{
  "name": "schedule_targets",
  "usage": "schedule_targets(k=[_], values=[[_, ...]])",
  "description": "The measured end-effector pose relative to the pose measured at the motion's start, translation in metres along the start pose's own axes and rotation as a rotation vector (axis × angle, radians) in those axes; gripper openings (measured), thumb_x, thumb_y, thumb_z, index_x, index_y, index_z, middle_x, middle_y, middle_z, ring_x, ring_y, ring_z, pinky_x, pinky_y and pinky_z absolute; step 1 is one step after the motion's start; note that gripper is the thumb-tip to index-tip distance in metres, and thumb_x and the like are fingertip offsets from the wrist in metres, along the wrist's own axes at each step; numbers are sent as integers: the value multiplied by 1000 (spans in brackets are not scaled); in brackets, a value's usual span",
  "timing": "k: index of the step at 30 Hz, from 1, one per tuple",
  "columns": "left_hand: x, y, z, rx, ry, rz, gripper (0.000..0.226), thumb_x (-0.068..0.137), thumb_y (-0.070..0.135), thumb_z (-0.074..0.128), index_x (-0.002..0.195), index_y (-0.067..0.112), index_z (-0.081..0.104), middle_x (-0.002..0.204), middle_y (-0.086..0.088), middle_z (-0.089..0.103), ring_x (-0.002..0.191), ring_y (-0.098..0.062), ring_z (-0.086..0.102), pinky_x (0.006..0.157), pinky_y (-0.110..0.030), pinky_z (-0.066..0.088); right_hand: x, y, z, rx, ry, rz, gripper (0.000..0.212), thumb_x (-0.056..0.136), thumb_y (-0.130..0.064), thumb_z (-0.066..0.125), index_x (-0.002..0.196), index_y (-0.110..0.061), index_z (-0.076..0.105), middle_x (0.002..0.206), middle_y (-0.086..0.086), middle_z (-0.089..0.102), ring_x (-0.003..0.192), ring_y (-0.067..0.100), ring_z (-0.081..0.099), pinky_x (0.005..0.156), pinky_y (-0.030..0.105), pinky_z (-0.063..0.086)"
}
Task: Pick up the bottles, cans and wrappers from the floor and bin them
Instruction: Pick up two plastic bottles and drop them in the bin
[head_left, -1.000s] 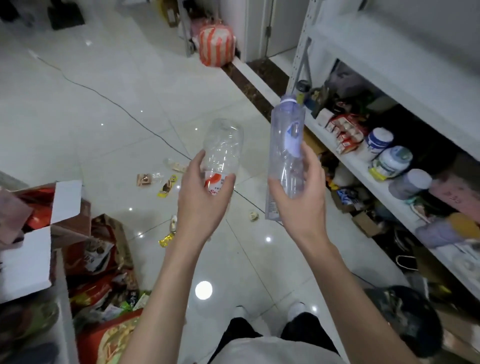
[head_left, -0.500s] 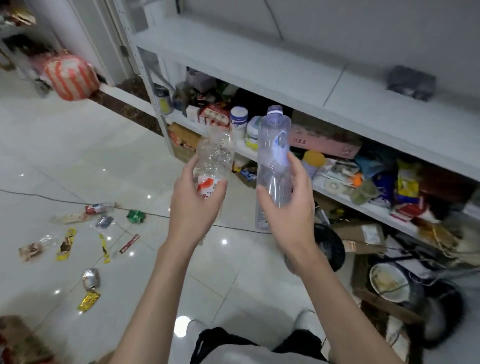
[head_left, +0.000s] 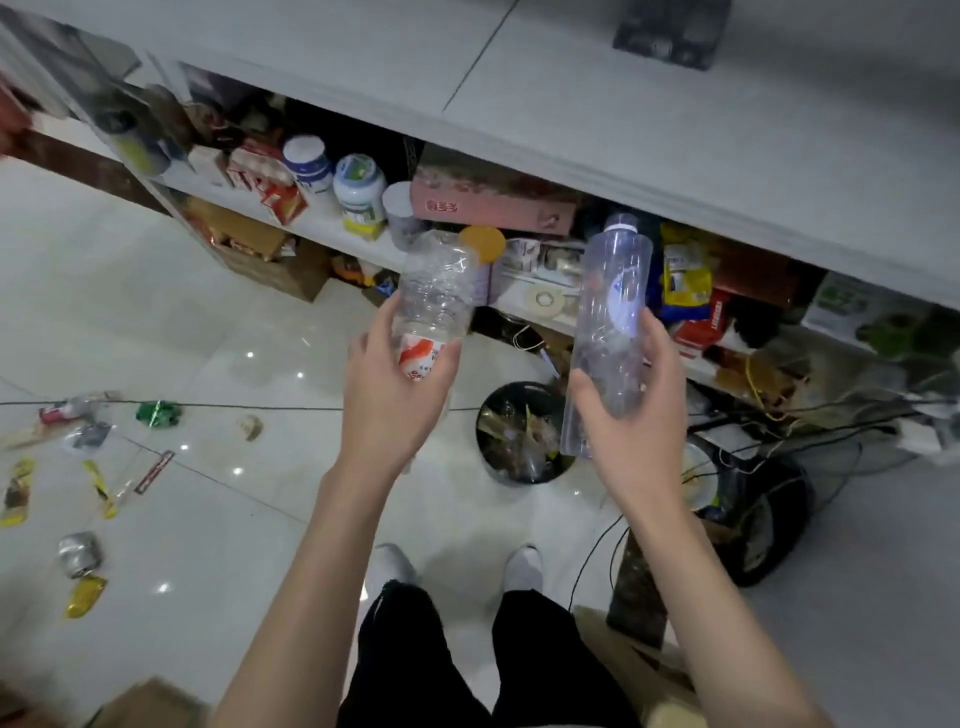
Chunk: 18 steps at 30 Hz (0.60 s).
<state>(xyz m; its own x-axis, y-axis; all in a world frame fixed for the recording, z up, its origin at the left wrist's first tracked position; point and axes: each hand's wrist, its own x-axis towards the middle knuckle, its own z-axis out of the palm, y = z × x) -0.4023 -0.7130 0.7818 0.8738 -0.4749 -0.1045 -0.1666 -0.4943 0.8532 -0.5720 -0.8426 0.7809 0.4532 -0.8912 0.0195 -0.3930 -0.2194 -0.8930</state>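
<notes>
My left grip (head_left: 395, 395) holds the squashed bottle (head_left: 436, 291), my right grip (head_left: 634, 415) holds the tall bottle (head_left: 613, 322) — the bin (head_left: 514, 387) looks full, so they might bounce out.

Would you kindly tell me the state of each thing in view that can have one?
crumpled bottle, clear, dented, held upright.
tall bottle, capped, held upright.
left hand, grips the crumpled bottle.
right hand, grips the tall bottle.
bin, open, rubbish inside.
crushed can, lying on the floor.
green wrapper, crumpled on the floor.
yellow wrapper, lying beside the crushed can.
</notes>
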Motion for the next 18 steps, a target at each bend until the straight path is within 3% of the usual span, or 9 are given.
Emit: schedule_targets(k=[3, 5, 8, 13, 15, 18], values=[[10, -9, 40, 46, -36, -30, 71, 85, 53, 69, 147, 41, 35, 136, 2, 46, 113, -10, 57, 95, -30, 50, 13, 45, 0, -30, 19, 45, 79, 89, -31, 77, 155, -29, 34, 149, -12, 43, 140, 2, 40, 119, 38, 38], [19, -22, 69, 56, -60, -45, 71, 86, 52, 69, 147, 41, 35, 136, 2, 47, 114, -12, 58, 97, -35, 52, 20, 77, 3, -20, 42, 70, 79, 89, -30, 77, 156, -26, 35, 150, -9, 43, 142, 3, 40, 119, 39, 37], [33, -55, 112, 72, -119, -91, 73, 85, 53, 68, 148, 38, 35, 137, 1, 48, 113, -14, 58, 99, -42, 52, 25, 127, 13, -21, 47, 132, 77, 90, -33, 76, 155, -28, 35, 149, -6, 44, 141, 6, 41, 119, 41, 37], [48, -130, 185, 106, -190, -183, 74, 85, 53, 69, 148, 37, 36, 133, -1, 51, 115, -14, 57, 100, -35, 48, 23, 213, 44, -36, 32, 249, 77, 86, -41, 72, 153, -33, 36, 146, -1, 50, 140, 15, 46, 115, 50, 41], [54, -163, 213, 121, -218, -214, 75, 84, 54, 70, 148, 37, 36, 134, -2, 52, 115, -14, 58, 100, -35, 49, 19, 247, 61, -29, 26, 280, 77, 85, -39, 73, 153, -31, 37, 146, -2, 50, 139, 11, 47, 116, 46, 41], [62, -213, 254, 155, -251, -239, 75, 85, 55, 68, 149, 34, 35, 136, -3, 52, 112, -14, 59, 97, -35, 51, 14, 299, 89, -47, 7, 321, 76, 87, -32, 75, 153, -28, 39, 145, -8, 49, 130, -7, 45, 112, 27, 41]])
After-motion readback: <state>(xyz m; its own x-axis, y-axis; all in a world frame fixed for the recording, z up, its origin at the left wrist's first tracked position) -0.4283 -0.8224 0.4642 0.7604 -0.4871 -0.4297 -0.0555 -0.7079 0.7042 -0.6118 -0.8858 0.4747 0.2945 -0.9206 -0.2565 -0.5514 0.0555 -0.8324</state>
